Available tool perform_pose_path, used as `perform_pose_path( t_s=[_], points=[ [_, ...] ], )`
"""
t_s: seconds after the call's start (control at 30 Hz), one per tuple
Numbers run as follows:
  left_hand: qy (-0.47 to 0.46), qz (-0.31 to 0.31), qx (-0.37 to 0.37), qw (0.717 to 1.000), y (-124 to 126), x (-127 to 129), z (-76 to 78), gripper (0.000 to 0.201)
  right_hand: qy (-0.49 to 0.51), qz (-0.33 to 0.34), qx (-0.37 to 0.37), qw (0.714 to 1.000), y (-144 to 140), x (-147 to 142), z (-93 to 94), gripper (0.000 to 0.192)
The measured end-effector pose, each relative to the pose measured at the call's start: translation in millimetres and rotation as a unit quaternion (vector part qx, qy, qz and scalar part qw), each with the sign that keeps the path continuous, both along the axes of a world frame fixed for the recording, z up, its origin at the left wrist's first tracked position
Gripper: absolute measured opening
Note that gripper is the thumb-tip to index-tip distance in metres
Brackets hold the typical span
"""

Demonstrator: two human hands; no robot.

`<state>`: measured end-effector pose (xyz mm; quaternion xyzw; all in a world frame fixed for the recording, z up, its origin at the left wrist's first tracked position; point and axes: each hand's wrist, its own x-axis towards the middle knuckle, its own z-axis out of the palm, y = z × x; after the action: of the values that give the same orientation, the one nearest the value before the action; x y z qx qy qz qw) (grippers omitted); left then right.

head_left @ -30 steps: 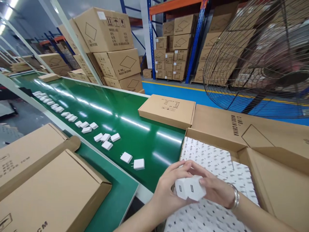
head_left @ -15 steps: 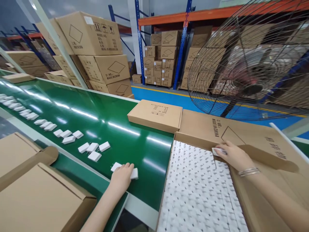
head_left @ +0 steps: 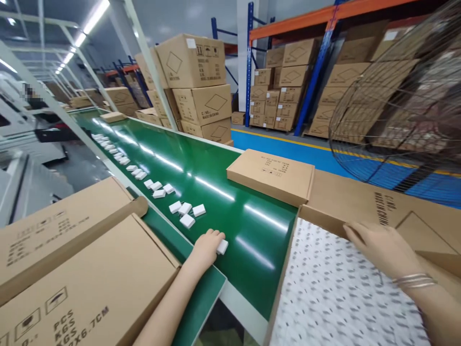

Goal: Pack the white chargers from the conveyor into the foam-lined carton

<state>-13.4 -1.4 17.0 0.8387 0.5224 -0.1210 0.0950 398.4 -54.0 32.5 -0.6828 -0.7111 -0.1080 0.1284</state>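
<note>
My left hand (head_left: 207, 246) lies palm down on the green conveyor belt (head_left: 212, 192), covering white chargers; one charger (head_left: 222, 247) shows at its fingertips. Ahead of it a cluster of three white chargers (head_left: 186, 214) lies on the belt, and a long row of more chargers (head_left: 122, 161) runs away to the far left. My right hand (head_left: 382, 247) rests at the far edge of the open carton (head_left: 360, 211), over the packed layer of white chargers (head_left: 331, 293). Whether it grips one is hidden. A bracelet is on that wrist.
A flat closed cardboard box (head_left: 273, 175) lies on the belt by the carton. Flat cardboard boxes (head_left: 79, 269) fill the near left. A large wire fan (head_left: 399, 96) stands at the right. Stacked cartons (head_left: 196, 86) and blue-orange racking (head_left: 317, 72) stand behind the belt.
One second ago both hands held two white chargers together over the carton. The left hand then went to the belt with them and stays there; the right hand reached to the carton's far edge.
</note>
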Motion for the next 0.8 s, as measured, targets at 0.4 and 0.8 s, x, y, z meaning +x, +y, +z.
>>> perform_pose_path(
  t_s=[0.4, 0.8],
  points=[
    [-0.13, 0.091, -0.017, 0.987, -11, 8, -23.1, 0.031, 0.055, 0.291, -0.188, 0.936, 143, -315, -6.5, 0.028],
    [-0.155, 0.079, -0.099, 0.98, -3, 7, -24.6, 0.05, -0.033, 0.277, -0.269, 0.922, 172, -382, -25.4, 0.029]
  ],
)
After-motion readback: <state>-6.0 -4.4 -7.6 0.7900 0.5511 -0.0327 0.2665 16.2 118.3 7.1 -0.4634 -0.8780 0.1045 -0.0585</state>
